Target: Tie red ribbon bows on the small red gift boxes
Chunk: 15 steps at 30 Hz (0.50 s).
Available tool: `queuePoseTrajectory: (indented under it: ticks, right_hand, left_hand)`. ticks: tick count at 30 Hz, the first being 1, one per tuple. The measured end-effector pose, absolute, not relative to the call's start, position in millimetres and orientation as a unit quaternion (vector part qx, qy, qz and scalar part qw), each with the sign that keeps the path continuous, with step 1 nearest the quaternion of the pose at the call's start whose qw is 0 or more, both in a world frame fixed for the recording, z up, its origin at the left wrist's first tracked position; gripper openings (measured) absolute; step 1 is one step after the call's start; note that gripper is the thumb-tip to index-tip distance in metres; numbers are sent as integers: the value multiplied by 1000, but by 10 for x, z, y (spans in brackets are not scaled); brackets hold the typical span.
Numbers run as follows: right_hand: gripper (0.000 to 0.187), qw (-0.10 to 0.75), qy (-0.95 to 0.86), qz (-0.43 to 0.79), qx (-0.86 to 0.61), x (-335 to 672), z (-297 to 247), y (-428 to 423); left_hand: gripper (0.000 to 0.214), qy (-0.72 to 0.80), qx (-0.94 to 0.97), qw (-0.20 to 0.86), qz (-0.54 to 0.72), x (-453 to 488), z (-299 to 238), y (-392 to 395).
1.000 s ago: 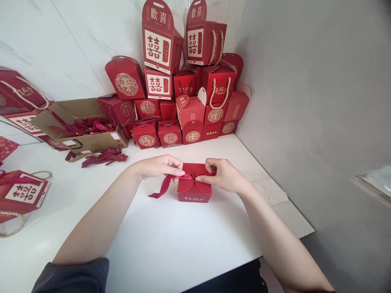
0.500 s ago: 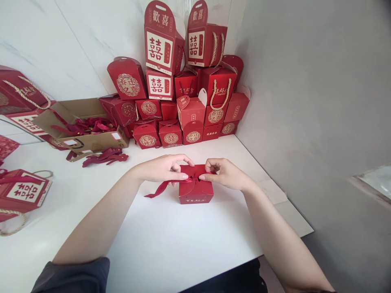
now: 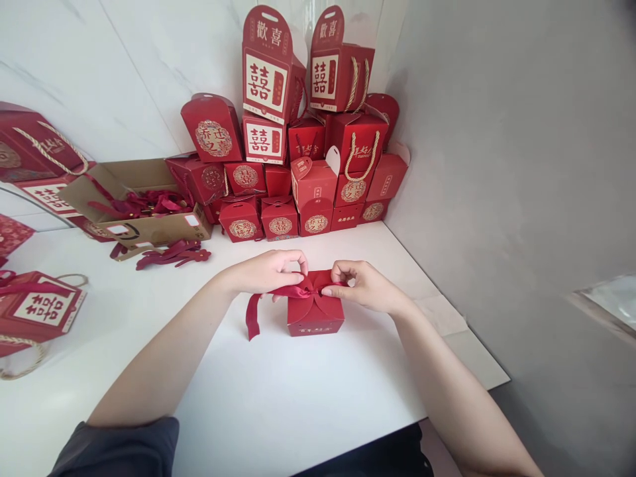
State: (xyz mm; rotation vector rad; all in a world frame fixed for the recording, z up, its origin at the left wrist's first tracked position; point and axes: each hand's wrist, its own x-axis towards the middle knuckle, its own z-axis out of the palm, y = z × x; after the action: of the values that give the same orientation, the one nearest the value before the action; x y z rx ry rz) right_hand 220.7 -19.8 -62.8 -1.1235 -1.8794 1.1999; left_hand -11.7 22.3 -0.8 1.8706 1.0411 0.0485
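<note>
A small red gift box (image 3: 315, 316) with gold lettering on its front stands on the white table (image 3: 278, 397). A dark red ribbon (image 3: 258, 306) runs across its petal-shaped top and hangs off to the left. My left hand (image 3: 265, 271) pinches the ribbon at the box's top left. Fingers of my right hand (image 3: 362, 285) are closed on the ribbon at the top right. Both hands rest over the box.
A pile of red gift boxes and bags (image 3: 298, 152) fills the far corner against the wall. A brown cardboard box (image 3: 134, 205) of red ribbons lies at the left, with loose ribbons (image 3: 169, 254) in front. More red bags (image 3: 40, 308) sit at the left edge.
My left hand has shifted the ribbon over the box top; its free tail, trailing flat to the left before, now hangs down beside the box.
</note>
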Motion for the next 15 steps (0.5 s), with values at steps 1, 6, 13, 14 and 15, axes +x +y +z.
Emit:
queuePoseTrajectory:
  ticks: [1,6,13,14,15]
  right_hand:
    - [38,318,-713,457,-426,2206,-630,-197]
    - [38,321,-711,457,-427,2206,-640,-192]
    - [35,324,-679,537,-381,2275,-639,-152]
    - [36,328,-672,549,-373,2285,-637,-148]
    - [36,331,-668,556,-367,2293,-634,-144]
  left_hand:
    - [15,422,767,484,19,-121,-15,229]
    - [17,404,757,513,20,-130,-40,235]
    - [32,368,760,534,42,-182,0,285]
    - [32,369,765,526,28,-198,12,298]
    - [32,372,770,519,6,-214,23,310]
